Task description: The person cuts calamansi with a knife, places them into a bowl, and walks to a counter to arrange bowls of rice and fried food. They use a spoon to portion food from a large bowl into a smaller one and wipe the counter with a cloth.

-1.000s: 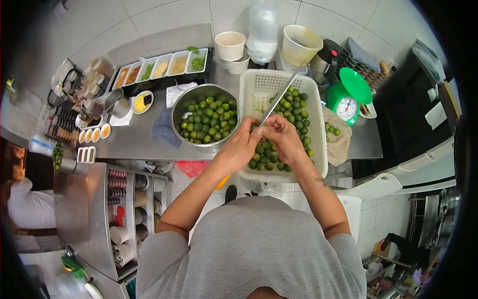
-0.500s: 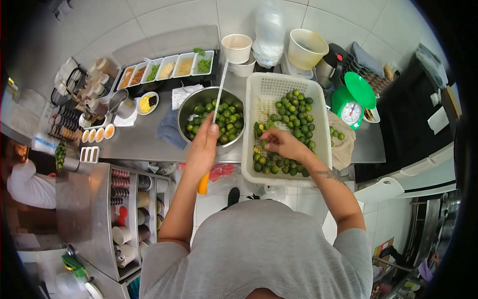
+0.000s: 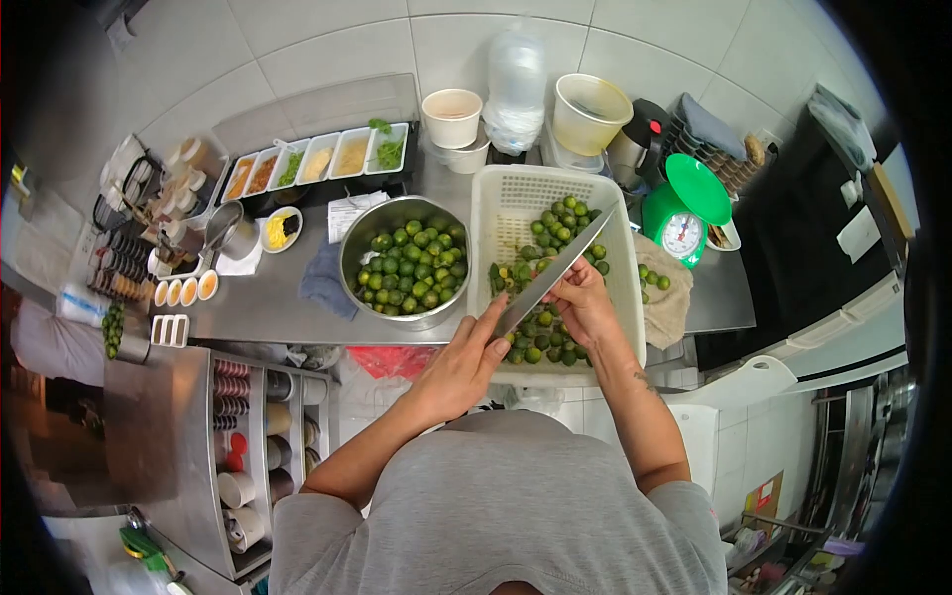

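A long-bladed knife [image 3: 557, 273] slants over the white perforated basket [image 3: 637, 317], its tip toward the far right. My left hand [image 3: 462, 365] is closed on it at the near end, the handle hidden by the hand. Close against the blade, my right hand [image 3: 583, 299] has its fingers pinched together; the blade hides what they hold, if anything. Small green limes [image 3: 547, 339] lie in the basket below both hands. Left of the basket, a steel bowl [image 3: 349, 283] is full of more green limes [image 3: 412, 266].
A green scale [image 3: 684, 220] stands right of the basket, near a beige cloth [image 3: 666, 297] with several limes. Plastic tubs [image 3: 592, 114] line the wall. A topping tray [image 3: 317, 164] sits at the back left, a blue cloth [image 3: 327, 283] beside the bowl.
My left hand swung the knife from upright over the bowl to a slant over the basket. My right hand rose from among the limes to the blade.
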Demonstrator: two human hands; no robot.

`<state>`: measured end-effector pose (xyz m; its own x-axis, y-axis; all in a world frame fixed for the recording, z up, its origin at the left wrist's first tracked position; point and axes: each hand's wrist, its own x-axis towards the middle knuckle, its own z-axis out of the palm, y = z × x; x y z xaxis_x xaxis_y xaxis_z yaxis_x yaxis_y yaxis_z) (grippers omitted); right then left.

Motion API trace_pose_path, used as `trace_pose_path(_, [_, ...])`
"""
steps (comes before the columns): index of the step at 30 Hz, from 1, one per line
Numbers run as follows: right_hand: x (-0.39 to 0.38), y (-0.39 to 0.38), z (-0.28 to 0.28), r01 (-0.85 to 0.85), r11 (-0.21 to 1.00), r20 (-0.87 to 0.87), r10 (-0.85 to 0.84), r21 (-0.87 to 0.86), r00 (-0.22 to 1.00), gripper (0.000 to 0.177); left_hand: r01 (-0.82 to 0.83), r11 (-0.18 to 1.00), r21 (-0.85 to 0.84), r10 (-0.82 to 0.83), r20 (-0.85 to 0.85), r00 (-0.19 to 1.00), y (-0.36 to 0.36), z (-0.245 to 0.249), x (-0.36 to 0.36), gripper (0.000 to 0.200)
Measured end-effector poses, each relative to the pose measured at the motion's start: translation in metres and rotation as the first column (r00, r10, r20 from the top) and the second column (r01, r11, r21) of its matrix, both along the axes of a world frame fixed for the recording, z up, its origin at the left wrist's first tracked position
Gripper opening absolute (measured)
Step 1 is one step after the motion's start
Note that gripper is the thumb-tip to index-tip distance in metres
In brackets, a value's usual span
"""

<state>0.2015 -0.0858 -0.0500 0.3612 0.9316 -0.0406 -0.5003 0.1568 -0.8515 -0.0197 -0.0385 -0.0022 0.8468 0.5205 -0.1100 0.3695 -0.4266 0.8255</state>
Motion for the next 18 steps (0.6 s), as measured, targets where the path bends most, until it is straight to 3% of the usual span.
trace_pose_path(7, [-0.012, -0.005, 0.007, -0.007, 1.000, 0.187, 0.011, -0.026, 0.982, 0.020, -0.014, 1.000, -0.006, 0.013, -0.049, 0.999, 0.002, 0.012, 0.019, 0.052])
trace_pose_path(10, [-0.015, -0.005, 0.004, -0.022, 1.000, 0.246, 0.024, -0.011, 0.969, 0.020, -0.033, 0.994, 0.105, 0.019, 0.133, 0.991, 0.007, -0.009, 0.028, 0.054])
trace_pose_path(13, [-0.013, -0.004, -0.003, -0.020, 1.000, 0.235, 0.019, 0.002, 0.972, 0.018, -0.056, 0.984, 0.170, 0.027, 0.169, 0.985, 0.011, -0.018, 0.034, 0.050])
trace_pose_path(16, [-0.023, -0.004, -0.005, -0.059, 0.998, 0.201, 0.062, -0.024, 0.978, 0.015, -0.112, 0.993, -0.035, 0.114, 0.062, 0.992, 0.016, -0.015, 0.041, 0.042])
trace_pose_path(18, [-0.027, -0.003, 0.000, -0.040, 0.999, 0.144, 0.044, -0.028, 0.989, 0.011, -0.094, 0.994, -0.050, 0.099, 0.117, 0.988, 0.021, -0.020, 0.043, 0.038])
